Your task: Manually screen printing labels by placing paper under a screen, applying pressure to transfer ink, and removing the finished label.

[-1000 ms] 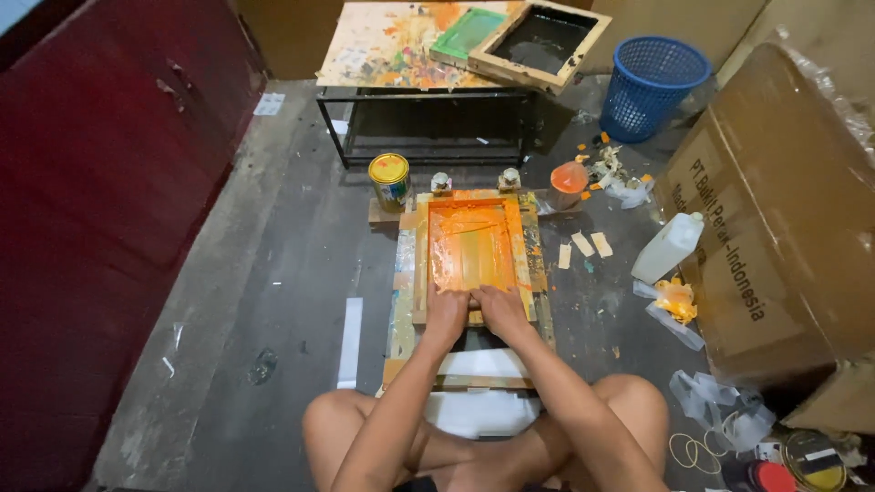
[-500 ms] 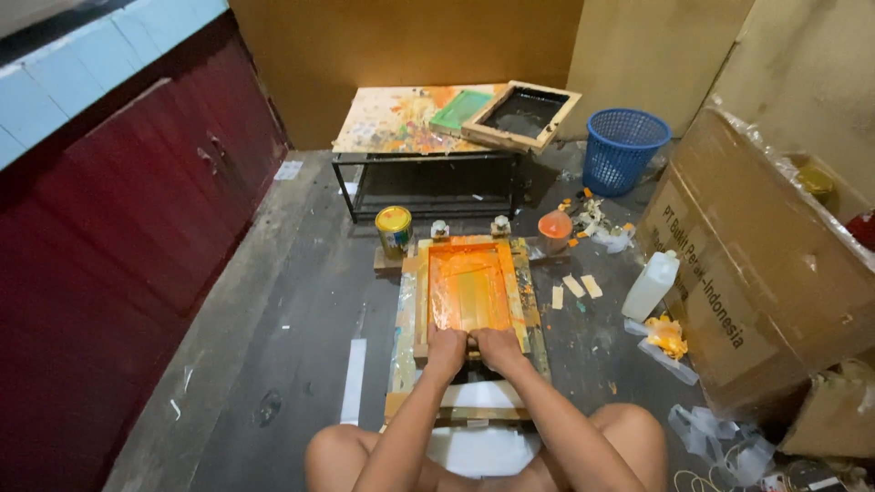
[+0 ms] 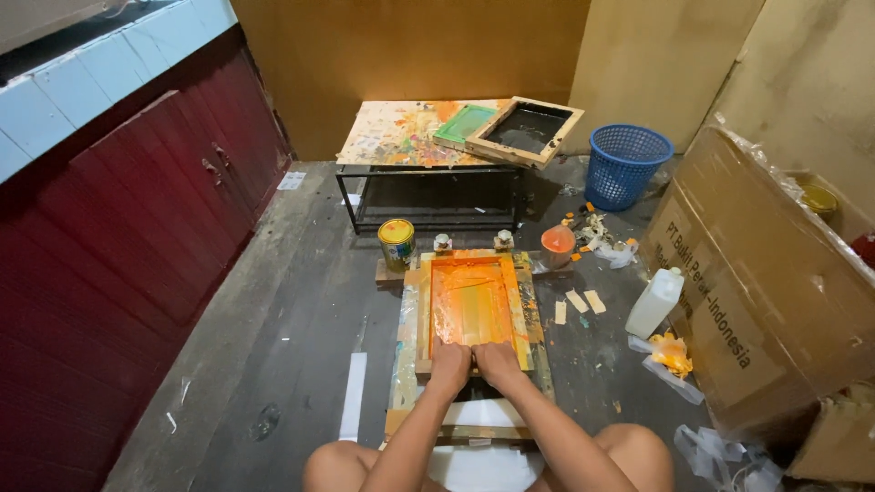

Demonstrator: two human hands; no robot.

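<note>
The person sits on the floor (image 3: 273, 301) with bare knees showing at the near edge of the view. Both arms reach forward to a screen printing frame (image 3: 472, 305) that lies flat in the middle of the scene, its mesh covered with orange ink. The left hand (image 3: 449, 363) and the right hand (image 3: 498, 361) rest side by side, touching each other, at the near end of the frame. Each grip is clenched around something at that near edge, but the fingers hide it, so I cannot tell what it is.

Just beyond the far left corner of the frame stands a yellow paint can (image 3: 396, 243). Beyond the far right corner stands an orange cup (image 3: 558, 242). On the right side of the frame, a few small pale wooden pieces (image 3: 577, 302) lie on the floor, and further right stands a white plastic jug (image 3: 654, 302).

Far from the person stands a low table (image 3: 401, 137) with many paint stains. A green screen (image 3: 465, 124) and a dark screen in a wooden frame (image 3: 527, 130) lie on its right part. On the right of the table stands a blue plastic basket (image 3: 625, 165). A big cardboard box (image 3: 756, 292) leans at the right side, and a dark red cabinet (image 3: 128, 237) fills the left side.
</note>
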